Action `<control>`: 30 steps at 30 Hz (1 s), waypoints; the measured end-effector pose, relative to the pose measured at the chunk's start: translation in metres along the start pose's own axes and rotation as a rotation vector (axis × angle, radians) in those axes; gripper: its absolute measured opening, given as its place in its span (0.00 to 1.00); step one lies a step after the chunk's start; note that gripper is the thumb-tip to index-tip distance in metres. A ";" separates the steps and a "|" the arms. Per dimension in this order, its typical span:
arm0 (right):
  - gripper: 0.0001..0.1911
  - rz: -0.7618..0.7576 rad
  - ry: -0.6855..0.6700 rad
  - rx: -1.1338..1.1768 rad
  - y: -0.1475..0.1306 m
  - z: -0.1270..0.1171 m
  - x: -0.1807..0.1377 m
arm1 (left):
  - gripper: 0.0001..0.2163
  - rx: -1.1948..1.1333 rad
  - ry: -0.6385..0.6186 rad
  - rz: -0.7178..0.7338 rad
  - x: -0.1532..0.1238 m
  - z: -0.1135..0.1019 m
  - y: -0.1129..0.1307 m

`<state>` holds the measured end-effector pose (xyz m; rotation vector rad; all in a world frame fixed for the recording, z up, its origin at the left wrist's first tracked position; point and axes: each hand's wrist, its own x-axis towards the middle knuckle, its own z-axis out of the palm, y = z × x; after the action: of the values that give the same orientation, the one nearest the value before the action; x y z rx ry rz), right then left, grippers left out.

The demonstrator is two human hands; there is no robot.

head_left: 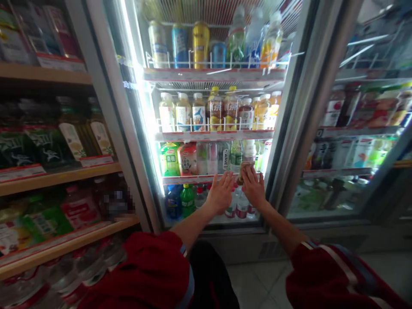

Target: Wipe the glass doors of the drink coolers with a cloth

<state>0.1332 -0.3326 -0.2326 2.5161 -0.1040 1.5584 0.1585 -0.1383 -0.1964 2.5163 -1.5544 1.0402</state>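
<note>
Bottle [247,162] of brown drink, stood at right end of lit fridge shelf [193,179], clasped low by right hand [254,188], left hand [220,193] held flat against that shelf's front edge, fingers apart, gripping nothing.

Bright cooler [112,128], dim surroundings, wide-angle warp.
LED strip [137,107] blows out white; left hand [221,192] and right hand [254,186] backlit, dark. Left shelves [48,171] underexposed, soft. Glass door [354,128] hazy, glare streaks. Edges bowed; one pixelated patch [119,199].
</note>
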 end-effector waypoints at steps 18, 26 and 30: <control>0.33 0.270 0.188 0.113 0.038 0.014 -0.018 | 0.29 -0.043 -0.030 -0.001 -0.002 0.011 0.012; 0.36 0.044 0.085 0.262 -0.051 0.026 -0.018 | 0.29 -0.008 -0.014 -0.242 -0.046 0.017 -0.030; 0.37 -0.039 0.074 0.317 -0.083 0.029 0.011 | 0.29 0.030 -0.035 -0.360 -0.078 0.017 -0.060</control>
<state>0.1765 -0.2558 -0.2446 2.6657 0.2186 1.7723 0.1928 -0.0513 -0.2316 2.7051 -1.0378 0.9767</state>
